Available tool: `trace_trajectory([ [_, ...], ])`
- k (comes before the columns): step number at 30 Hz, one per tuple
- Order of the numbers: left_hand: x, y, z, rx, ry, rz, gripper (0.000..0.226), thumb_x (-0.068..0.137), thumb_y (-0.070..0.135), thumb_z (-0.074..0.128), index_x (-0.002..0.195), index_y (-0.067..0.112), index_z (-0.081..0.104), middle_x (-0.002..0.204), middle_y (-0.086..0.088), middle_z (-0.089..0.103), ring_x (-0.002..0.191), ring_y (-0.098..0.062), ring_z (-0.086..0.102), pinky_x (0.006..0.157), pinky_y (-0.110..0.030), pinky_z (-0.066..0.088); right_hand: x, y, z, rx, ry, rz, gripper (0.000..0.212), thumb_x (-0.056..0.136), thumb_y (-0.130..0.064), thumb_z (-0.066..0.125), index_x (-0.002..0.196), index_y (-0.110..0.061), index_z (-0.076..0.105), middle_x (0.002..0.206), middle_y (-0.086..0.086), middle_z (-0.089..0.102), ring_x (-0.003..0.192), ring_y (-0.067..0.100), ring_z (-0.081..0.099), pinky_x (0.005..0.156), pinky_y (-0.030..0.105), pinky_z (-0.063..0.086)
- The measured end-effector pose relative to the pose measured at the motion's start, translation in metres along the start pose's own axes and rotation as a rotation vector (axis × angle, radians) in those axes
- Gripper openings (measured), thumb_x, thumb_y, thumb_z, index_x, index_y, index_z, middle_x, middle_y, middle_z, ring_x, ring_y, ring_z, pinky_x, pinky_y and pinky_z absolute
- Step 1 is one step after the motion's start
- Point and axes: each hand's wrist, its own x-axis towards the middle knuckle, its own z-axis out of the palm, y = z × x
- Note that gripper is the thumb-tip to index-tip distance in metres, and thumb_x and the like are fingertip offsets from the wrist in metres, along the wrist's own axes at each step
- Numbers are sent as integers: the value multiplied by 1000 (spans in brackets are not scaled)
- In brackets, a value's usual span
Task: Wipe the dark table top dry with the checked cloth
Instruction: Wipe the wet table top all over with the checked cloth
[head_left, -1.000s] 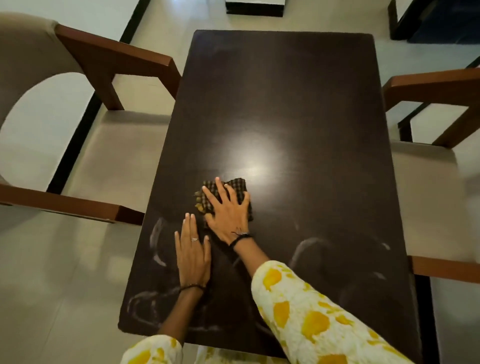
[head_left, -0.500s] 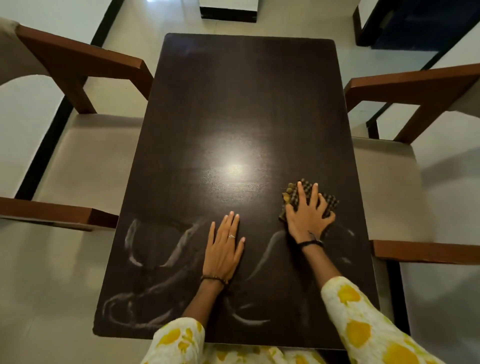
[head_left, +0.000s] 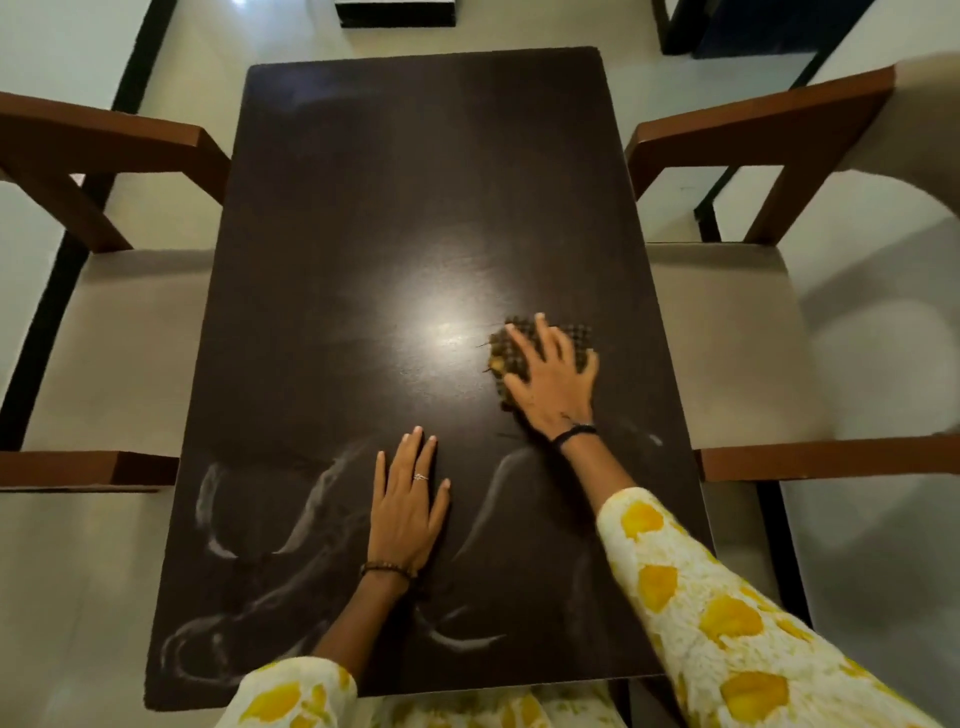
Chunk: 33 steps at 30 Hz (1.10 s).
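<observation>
The dark table top (head_left: 395, 197) fills the middle of the head view, with a bright light reflection at its centre. My right hand (head_left: 553, 382) presses flat, fingers spread, on the folded checked cloth (head_left: 519, 348) right of that reflection. The hand covers most of the cloth; its left and far edges show. My left hand (head_left: 408, 501) lies flat on the near half of the table, fingers together and holding nothing. Pale wet smears (head_left: 291, 540) curve across the near left part of the top, and a few more lie between and below my hands.
A chair with brown wooden arms (head_left: 130, 140) and a pale seat stands at the table's left side. A matching chair (head_left: 753, 124) stands at the right. Pale floor with dark strips surrounds the table. A dark-edged object (head_left: 395, 13) lies beyond the far end.
My right hand has swept the cloth from left of the reflection to the right side, then slightly farther away. My left hand stays flat on the near table. The camera view has shifted.
</observation>
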Motion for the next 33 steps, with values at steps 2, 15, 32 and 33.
trace_trajectory([
  [2, 0, 14, 3, -20, -50, 95, 56, 91, 40, 28, 141, 12, 30, 150, -4, 20, 139, -16, 12, 115, -38, -1, 1, 47, -14, 52, 18, 151, 63, 90, -46, 46, 145, -42, 17, 159, -2, 6, 145, 22, 9, 110, 64, 7],
  [15, 0, 61, 28, 110, -165, 229, 53, 91, 39, 31, 138, 14, 36, 144, -6, 37, 134, -20, 28, 113, -43, 5, -125, 77, 7, 14, -67, 159, 74, 89, -46, 45, 141, -47, -7, 159, -3, -10, 145, 16, -12, 110, 56, -14],
  [32, 0, 60, 32, 110, -135, 223, 54, 90, 39, 33, 139, 16, 34, 147, -4, 31, 137, -15, 18, 114, -43, 5, -83, 106, -9, 80, -59, 97, 75, 87, -41, 49, 145, -44, 1, 159, -3, -11, 143, 14, -18, 109, 57, -15],
  [33, 0, 60, 32, 108, -138, 224, 54, 90, 39, 33, 139, 16, 34, 147, -4, 31, 137, -15, 18, 114, -43, 5, -100, 105, -4, 61, -70, 86, 77, 86, -42, 50, 143, -46, -3, 158, -4, -12, 141, 12, -21, 109, 56, -16],
])
